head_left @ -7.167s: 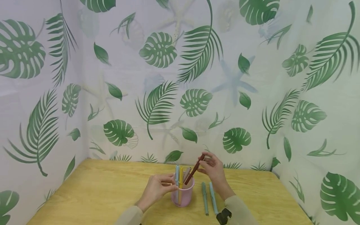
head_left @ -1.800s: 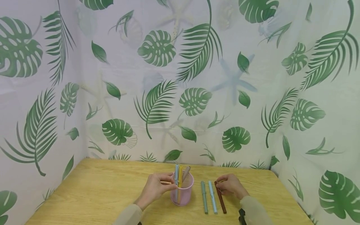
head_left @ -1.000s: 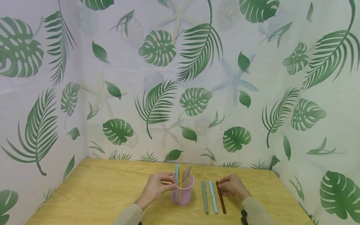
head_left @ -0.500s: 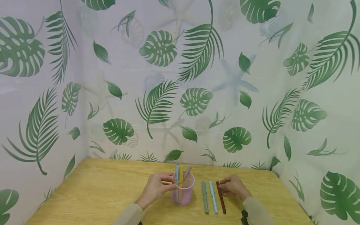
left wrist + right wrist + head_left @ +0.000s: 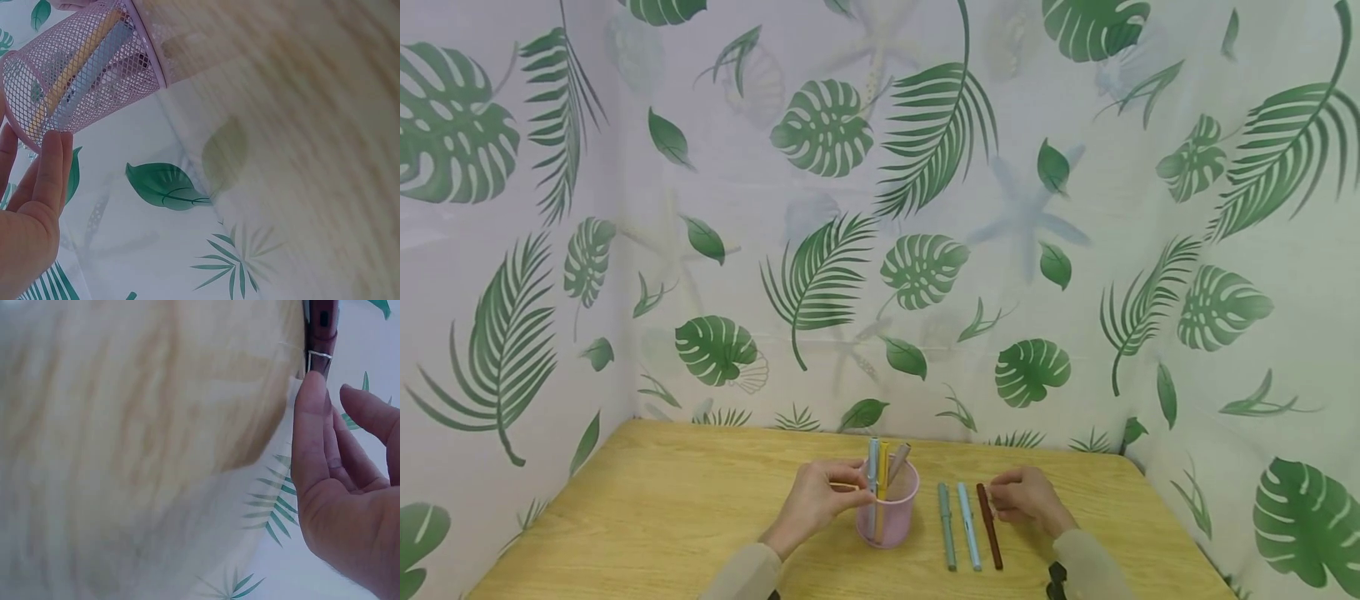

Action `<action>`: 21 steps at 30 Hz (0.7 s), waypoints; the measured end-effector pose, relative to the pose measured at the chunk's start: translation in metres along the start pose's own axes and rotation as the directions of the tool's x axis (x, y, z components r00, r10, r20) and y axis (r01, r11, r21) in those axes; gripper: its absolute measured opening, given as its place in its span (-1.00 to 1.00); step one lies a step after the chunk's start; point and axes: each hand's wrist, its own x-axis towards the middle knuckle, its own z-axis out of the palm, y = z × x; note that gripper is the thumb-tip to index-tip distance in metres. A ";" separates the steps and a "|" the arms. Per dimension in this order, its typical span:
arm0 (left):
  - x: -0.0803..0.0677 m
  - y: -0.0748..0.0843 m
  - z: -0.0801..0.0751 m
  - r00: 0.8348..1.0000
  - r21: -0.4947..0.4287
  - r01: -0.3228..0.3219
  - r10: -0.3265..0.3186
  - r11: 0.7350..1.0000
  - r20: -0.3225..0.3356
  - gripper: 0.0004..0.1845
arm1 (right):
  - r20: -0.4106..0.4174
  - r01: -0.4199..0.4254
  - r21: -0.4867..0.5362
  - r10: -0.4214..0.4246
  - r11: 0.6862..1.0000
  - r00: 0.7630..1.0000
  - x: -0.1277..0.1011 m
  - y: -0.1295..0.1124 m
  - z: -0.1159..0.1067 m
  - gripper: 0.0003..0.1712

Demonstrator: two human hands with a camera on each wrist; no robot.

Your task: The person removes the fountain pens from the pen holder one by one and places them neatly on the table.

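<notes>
Lying between pink mesh cup [image 5: 888, 517] and brown pen [image 5: 989, 525]: green pen [image 5: 946, 527], blue pen [image 5: 967, 525].

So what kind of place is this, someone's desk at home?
More likely a small staged booth than a home desk: a bare wooden table closed in on three sides by leaf-print curtains, with only a pink mesh pen cup and three pens lying beside it.
</notes>
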 end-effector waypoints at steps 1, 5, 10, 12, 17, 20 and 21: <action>0.000 0.000 0.000 1.000 0.000 -0.001 0.001 1.000 -0.002 -0.84 | -0.010 0.007 0.006 -0.007 1.000 1.000 0.000 0.001 0.000 -0.66; 0.000 0.001 0.000 1.000 0.008 -0.005 0.005 1.000 -0.006 -0.83 | -0.047 0.021 0.013 -0.020 1.000 0.999 0.000 0.001 -0.002 -0.64; -0.001 0.000 0.000 1.000 0.014 -0.006 0.006 1.000 -0.012 -0.83 | -0.046 0.028 0.061 -0.025 0.998 0.999 -0.001 -0.004 -0.001 -0.62; -0.001 0.000 0.000 1.000 0.017 -0.007 0.007 1.000 -0.015 -0.83 | -0.040 0.036 0.083 -0.033 0.996 0.999 -0.002 -0.006 0.000 -0.62; -0.001 0.001 0.001 1.000 0.014 -0.013 0.014 1.000 -0.021 -0.86 | -0.031 0.052 0.098 -0.049 0.994 0.998 -0.004 -0.010 0.006 -0.64; -0.001 0.001 0.002 1.000 0.007 -0.012 0.012 1.000 -0.024 -0.87 | -0.035 0.043 0.096 -0.040 0.994 0.999 -0.005 -0.014 0.009 -0.65; -0.001 0.001 0.002 1.000 0.005 -0.011 0.011 1.000 -0.024 -0.87 | -0.034 0.042 0.090 -0.039 0.995 0.999 -0.005 -0.015 0.010 -0.64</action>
